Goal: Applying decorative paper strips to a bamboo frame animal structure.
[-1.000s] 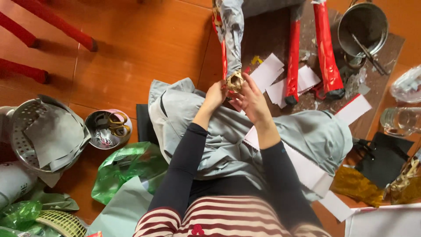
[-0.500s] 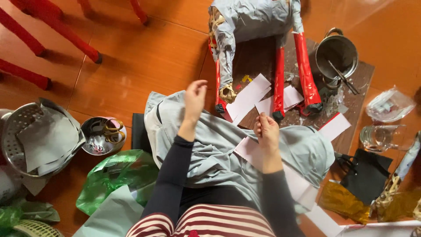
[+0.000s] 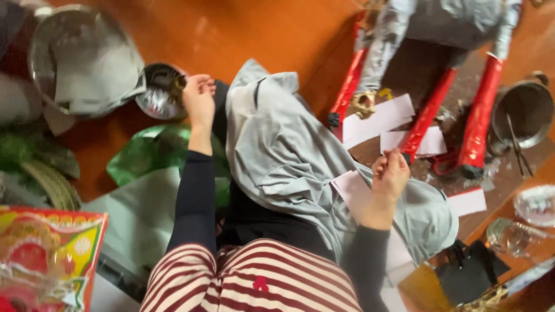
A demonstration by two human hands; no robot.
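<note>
My left hand (image 3: 199, 99) reaches out to the left, its fingertips at the rim of a small shiny metal bowl (image 3: 157, 92); I cannot see whether it holds anything. My right hand (image 3: 390, 173) hovers with fingers curled closed over a white paper strip (image 3: 350, 190) at the edge of the grey cloth (image 3: 289, 150) on my lap. Ahead stands a paper figure with a grey body (image 3: 451, 23) and red legs (image 3: 480, 115). More white paper strips (image 3: 376, 121) lie between those legs.
A large metal basin (image 3: 81, 63) with grey paper sits far left, a green plastic bag (image 3: 144, 156) by my left arm. A metal pot (image 3: 523, 110) with sticks stands right. Clear plastic pieces (image 3: 535, 205), a black bag (image 3: 468, 271) and a colourful packet (image 3: 46, 254) lie around.
Both hands left the figure's foot. My left hand swung far left to the small bowl, my right hand drew back to the paper strip on the cloth. The view shifted left.
</note>
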